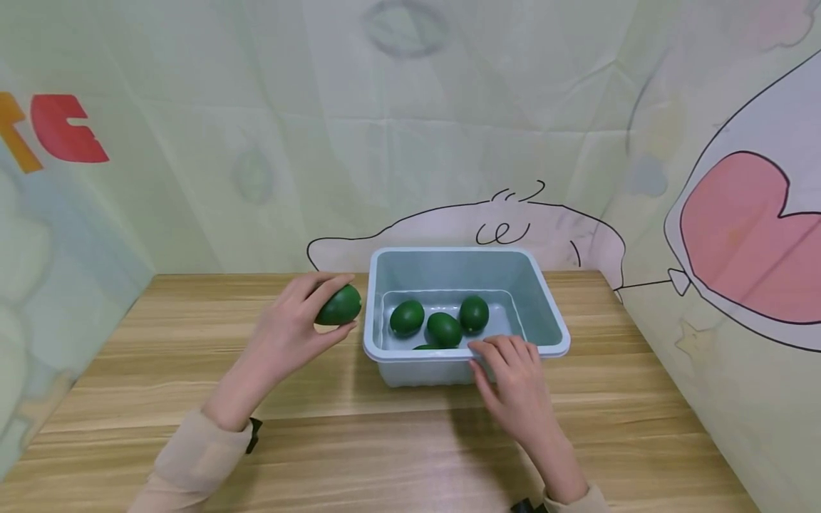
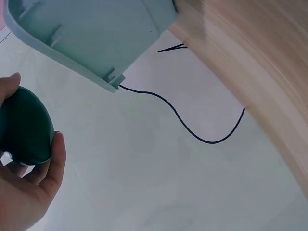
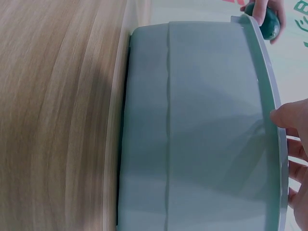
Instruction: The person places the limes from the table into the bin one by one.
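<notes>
My left hand [image 1: 291,324] holds a smooth, dark green avocado [image 1: 341,306] between thumb and fingers, just left of a pale blue plastic bin [image 1: 423,372]. In the left wrist view that avocado [image 2: 26,127] fills much of the grasp, above the table's level. My right hand [image 1: 516,385] grips the bin's front rim near its right end, thumb outside and fingers over the edge. Inside the bin lie several more avocados, among them one on the left [image 1: 407,318], one in the middle [image 1: 444,330] and one on the right [image 1: 474,314]. Another is mostly hidden behind the front wall.
The bin stands on a wood-grain table [image 1: 410,449], near its back edge. A pale printed curtain [image 1: 308,142] with cartoon drawings hangs behind the table and along both sides.
</notes>
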Action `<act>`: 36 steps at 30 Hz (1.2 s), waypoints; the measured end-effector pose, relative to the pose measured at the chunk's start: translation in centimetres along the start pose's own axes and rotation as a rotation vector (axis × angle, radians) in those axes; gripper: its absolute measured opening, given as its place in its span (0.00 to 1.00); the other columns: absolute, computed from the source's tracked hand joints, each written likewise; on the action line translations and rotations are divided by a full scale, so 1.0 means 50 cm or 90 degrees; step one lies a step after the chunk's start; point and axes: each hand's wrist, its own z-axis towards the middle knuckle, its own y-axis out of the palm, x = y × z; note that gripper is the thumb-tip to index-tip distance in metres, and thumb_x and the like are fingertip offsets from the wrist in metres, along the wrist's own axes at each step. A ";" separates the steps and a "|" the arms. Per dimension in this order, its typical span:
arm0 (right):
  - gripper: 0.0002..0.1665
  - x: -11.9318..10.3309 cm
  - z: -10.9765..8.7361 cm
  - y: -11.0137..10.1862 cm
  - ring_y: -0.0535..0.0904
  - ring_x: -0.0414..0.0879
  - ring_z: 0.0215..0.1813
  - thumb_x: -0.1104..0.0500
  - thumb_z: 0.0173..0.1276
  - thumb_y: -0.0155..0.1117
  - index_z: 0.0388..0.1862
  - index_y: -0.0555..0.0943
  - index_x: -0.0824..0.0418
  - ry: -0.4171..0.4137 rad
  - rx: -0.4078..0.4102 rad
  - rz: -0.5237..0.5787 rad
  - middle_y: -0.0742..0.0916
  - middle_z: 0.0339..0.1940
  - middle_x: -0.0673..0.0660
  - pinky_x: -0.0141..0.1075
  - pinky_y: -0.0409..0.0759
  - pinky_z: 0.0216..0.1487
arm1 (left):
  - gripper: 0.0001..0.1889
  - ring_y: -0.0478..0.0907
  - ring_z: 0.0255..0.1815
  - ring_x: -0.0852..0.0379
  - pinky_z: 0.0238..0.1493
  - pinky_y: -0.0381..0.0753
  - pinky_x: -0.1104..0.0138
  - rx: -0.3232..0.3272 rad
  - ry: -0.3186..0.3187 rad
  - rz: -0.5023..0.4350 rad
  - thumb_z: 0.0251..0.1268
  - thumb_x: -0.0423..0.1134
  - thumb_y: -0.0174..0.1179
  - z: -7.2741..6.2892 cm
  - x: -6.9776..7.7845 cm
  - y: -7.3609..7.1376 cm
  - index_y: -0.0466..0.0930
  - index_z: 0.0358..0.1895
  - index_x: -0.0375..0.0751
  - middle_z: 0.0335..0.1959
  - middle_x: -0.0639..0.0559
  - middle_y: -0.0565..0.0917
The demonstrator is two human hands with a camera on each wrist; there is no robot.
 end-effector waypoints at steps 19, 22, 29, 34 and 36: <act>0.14 0.002 -0.002 0.000 0.74 0.49 0.46 0.56 0.65 0.63 0.49 0.82 0.56 -0.002 0.000 -0.006 0.83 0.42 0.52 0.42 0.68 0.47 | 0.33 0.77 0.50 0.48 0.40 0.84 0.57 -0.011 0.062 -0.004 0.47 0.46 0.74 0.081 0.024 0.006 0.75 0.61 0.47 0.52 0.46 0.77; 0.14 0.003 -0.001 0.001 0.74 0.49 0.46 0.56 0.66 0.62 0.49 0.82 0.56 -0.004 0.001 -0.007 0.83 0.42 0.52 0.42 0.68 0.47 | 0.32 0.76 0.52 0.47 0.41 0.84 0.57 -0.015 0.071 -0.013 0.48 0.45 0.73 0.097 0.025 0.014 0.75 0.61 0.47 0.52 0.46 0.78; 0.14 0.002 0.000 0.001 0.74 0.49 0.46 0.55 0.66 0.62 0.49 0.82 0.56 -0.009 0.005 -0.010 0.83 0.42 0.52 0.42 0.69 0.47 | 0.31 0.77 0.51 0.48 0.45 0.83 0.57 -0.051 0.077 -0.025 0.51 0.47 0.72 0.128 0.028 0.034 0.75 0.60 0.47 0.50 0.47 0.78; 0.14 0.000 0.000 0.001 0.74 0.49 0.46 0.55 0.66 0.62 0.49 0.82 0.56 -0.007 0.003 -0.012 0.83 0.42 0.52 0.42 0.69 0.47 | 0.31 0.77 0.49 0.49 0.43 0.83 0.58 -0.077 0.085 -0.019 0.51 0.48 0.71 0.145 0.033 0.047 0.75 0.60 0.47 0.51 0.47 0.78; 0.14 0.001 0.000 0.000 0.74 0.49 0.46 0.55 0.66 0.62 0.49 0.82 0.56 -0.006 0.003 -0.011 0.83 0.42 0.52 0.42 0.68 0.47 | 0.30 0.77 0.49 0.49 0.42 0.83 0.59 -0.088 0.086 -0.019 0.52 0.48 0.71 0.152 0.035 0.051 0.75 0.60 0.48 0.51 0.47 0.78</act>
